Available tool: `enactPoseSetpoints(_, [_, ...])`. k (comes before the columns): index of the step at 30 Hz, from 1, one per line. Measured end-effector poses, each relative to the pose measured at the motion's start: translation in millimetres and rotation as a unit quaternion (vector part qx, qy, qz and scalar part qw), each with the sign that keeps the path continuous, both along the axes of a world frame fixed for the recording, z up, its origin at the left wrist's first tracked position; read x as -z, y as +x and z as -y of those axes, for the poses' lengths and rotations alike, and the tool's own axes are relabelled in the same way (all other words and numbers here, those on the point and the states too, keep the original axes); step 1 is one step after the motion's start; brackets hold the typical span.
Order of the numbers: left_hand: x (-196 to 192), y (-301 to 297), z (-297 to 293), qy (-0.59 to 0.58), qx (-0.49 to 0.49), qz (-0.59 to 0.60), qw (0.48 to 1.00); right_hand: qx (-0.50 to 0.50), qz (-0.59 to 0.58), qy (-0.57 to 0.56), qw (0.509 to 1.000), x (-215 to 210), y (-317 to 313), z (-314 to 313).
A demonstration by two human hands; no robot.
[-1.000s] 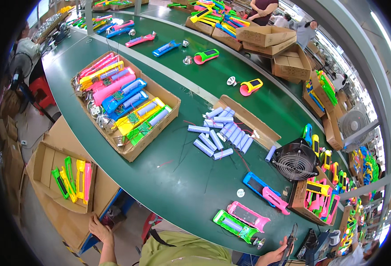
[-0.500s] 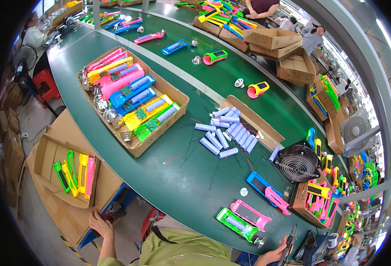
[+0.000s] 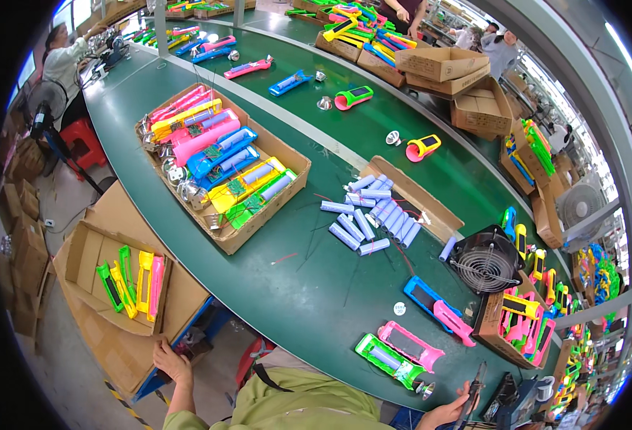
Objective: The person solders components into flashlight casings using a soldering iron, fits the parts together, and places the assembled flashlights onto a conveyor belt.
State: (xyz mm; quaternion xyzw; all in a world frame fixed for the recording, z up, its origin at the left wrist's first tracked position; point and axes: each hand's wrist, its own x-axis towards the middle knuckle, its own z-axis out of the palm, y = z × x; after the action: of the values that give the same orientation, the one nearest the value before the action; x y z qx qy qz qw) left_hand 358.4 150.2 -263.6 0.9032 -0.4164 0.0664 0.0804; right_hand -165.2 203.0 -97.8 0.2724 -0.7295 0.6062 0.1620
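Observation:
My left hand (image 3: 173, 363) is at the near edge of a flat cardboard sheet (image 3: 111, 358) on the left, fingers loosely bent and thumb apart, holding nothing I can see. At the lower right, my right hand (image 3: 446, 411) is closed around a slim black tool (image 3: 471, 398) with its thin end up; its exact kind is unclear. Left of that hand, on the green table, lies an open green flashlight housing (image 3: 386, 360) with a lilac battery cell, a circuit board and a silver reflector (image 3: 425, 390). A pink housing frame (image 3: 410, 345) lies just behind it.
A cardboard tray (image 3: 233, 240) of wired housings stands on the table (image 3: 316, 287). Loose lilac cells (image 3: 373, 215) lie mid-table, near a black fan (image 3: 484, 261). A box of coloured housings (image 3: 491, 322) and a solder spool (image 3: 544, 388) are at right. Other people sit farther off.
The whole view has shifted slightly, so the scene sits a little further right. Both hands keep about the same places, and the black tool stays in my right hand.

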Motion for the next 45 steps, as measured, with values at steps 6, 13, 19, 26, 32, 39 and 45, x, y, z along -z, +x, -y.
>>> enactPoseSetpoints(6, [0.9, 4.0, -10.1, 0.004, 0.025, 0.000, 1.000, 0.051, -0.019, 0.056, 0.997, 11.9, -7.7, -12.0])
enactPoseSetpoints(13, [-44.6, -21.3, -3.7, -0.081, 0.252, -0.063, 0.962, 0.047, 0.026, 0.030, 0.998, 2.4, -5.9, -0.9])
enactPoseSetpoints(19, [-183.1, -143.8, 76.7, -0.334, 0.570, -0.165, 0.733, -0.013, 0.015, -0.050, 0.999, 15.1, -3.7, 3.3])
enactPoseSetpoints(26, [-232.4, -322.0, 173.3, -0.022, 0.724, -0.330, 0.605, -0.015, 0.057, -0.091, 0.994, 10.5, 3.3, -6.9])
enactPoseSetpoints(32, [-227.0, -366.5, 194.1, 0.160, 0.763, -0.120, 0.615, -0.038, 0.068, -0.190, 0.979, 11.6, 3.3, -7.9])
enactPoseSetpoints(39, [-226.3, -331.7, 153.0, -0.111, 0.777, -0.111, 0.610, -0.058, 0.090, -0.227, 0.968, 12.4, 3.0, -19.7])
enactPoseSetpoints(45, [-193.9, -305.9, 123.2, -0.169, 0.823, -0.148, 0.522, -0.077, 0.074, -0.229, 0.968, 6.4, -0.8, -13.2])
